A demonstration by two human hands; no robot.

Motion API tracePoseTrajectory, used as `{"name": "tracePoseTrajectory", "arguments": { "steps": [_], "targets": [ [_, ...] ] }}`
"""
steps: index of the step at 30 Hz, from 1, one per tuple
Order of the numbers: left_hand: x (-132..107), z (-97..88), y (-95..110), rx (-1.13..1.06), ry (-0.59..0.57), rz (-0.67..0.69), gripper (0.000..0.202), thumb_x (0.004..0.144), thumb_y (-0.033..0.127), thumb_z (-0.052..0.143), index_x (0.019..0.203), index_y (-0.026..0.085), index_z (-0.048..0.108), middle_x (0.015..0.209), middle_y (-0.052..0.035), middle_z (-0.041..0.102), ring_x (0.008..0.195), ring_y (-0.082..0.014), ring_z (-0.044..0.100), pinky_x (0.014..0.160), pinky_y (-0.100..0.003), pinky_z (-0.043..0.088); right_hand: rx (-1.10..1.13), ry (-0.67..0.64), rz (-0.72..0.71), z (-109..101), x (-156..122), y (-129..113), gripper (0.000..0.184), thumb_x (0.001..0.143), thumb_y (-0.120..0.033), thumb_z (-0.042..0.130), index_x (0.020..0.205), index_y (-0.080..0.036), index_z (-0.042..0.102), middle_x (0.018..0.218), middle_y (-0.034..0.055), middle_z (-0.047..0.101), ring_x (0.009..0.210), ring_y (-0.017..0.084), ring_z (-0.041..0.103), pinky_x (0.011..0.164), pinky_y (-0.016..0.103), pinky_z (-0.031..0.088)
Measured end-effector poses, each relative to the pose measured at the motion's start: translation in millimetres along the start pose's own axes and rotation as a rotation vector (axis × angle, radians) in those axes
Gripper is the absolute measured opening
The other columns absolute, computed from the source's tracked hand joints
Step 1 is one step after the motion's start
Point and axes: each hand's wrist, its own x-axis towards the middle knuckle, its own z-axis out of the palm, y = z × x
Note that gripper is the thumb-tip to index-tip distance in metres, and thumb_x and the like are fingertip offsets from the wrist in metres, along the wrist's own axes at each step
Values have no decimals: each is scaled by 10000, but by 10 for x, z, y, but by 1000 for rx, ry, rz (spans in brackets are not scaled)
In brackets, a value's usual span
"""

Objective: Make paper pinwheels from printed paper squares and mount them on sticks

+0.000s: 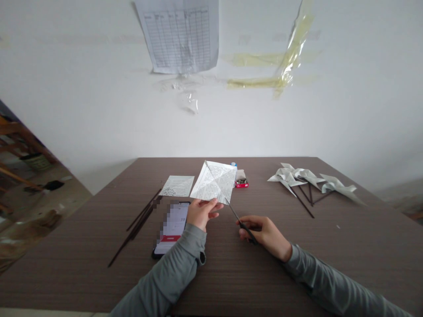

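My left hand point(202, 213) pinches the lower edge of a square sheet of printed paper point(214, 180), held up above the table. Crease or cut lines run diagonally across the sheet, one reaching its upper left corner. In my right hand point(264, 233) is a pair of scissors point(243, 225) with dark handles, fingers closed round them. The blades point up and left, and their tips meet the sheet's lower right corner. How far the blades are parted is too small to tell.
Another printed sheet point(177, 186), dark thin sticks point(140, 220) and a phone point(172, 229) lie on the left of the brown table point(224, 281). Behind the held paper sits a small red box point(242, 183) of small metal pieces. Paper pinwheels point(289, 176) on sticks lie at right.
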Motion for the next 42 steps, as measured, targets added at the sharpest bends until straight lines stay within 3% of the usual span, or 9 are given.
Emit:
{"name": "tracePoseTrajectory", "arguments": {
  "steps": [9, 17, 29, 42],
  "targets": [
    [-14, 14, -21, 14, 10, 23, 348, 844, -23, 1102, 912, 178, 826, 921, -80, 971, 829, -289, 997, 538, -210, 614, 32, 3, 4, 12, 12, 10, 650, 700, -728, 1116, 1088, -228, 967, 815, 74, 869, 760, 263, 711, 764, 431, 595],
    [-10, 10, -21, 14, 10, 27, 291, 880, -18, 1069, 941, 169, 856, 948, -96, 982, 840, -285, 998, 519, -203, 591, 25, -16, 4, 27, 13, -13, 693, 696, -760, 1120, 1070, -201, 951, 762, 18, 793, 739, 216, 648, 747, 386, 559],
    [23, -17, -67, 40, -11, 36, 338, 868, 9, 1101, 902, 172, 807, 941, -108, 982, 826, -288, 999, 501, -195, 592, 8, 35, -17, 48, -12, -45, 642, 703, -730, 1116, 1073, -227, 968, 805, 81, 859, 753, 274, 704, 740, 440, 602],
    [33, -26, -98, 85, -46, 31, 310, 876, 30, 1103, 893, 166, 826, 919, -81, 972, 804, -262, 987, 480, -179, 553, 36, 25, -22, 52, 27, -6, 669, 700, -744, 1116, 1076, -216, 954, 800, 72, 860, 740, 263, 710, 729, 428, 587]
  ]
}}
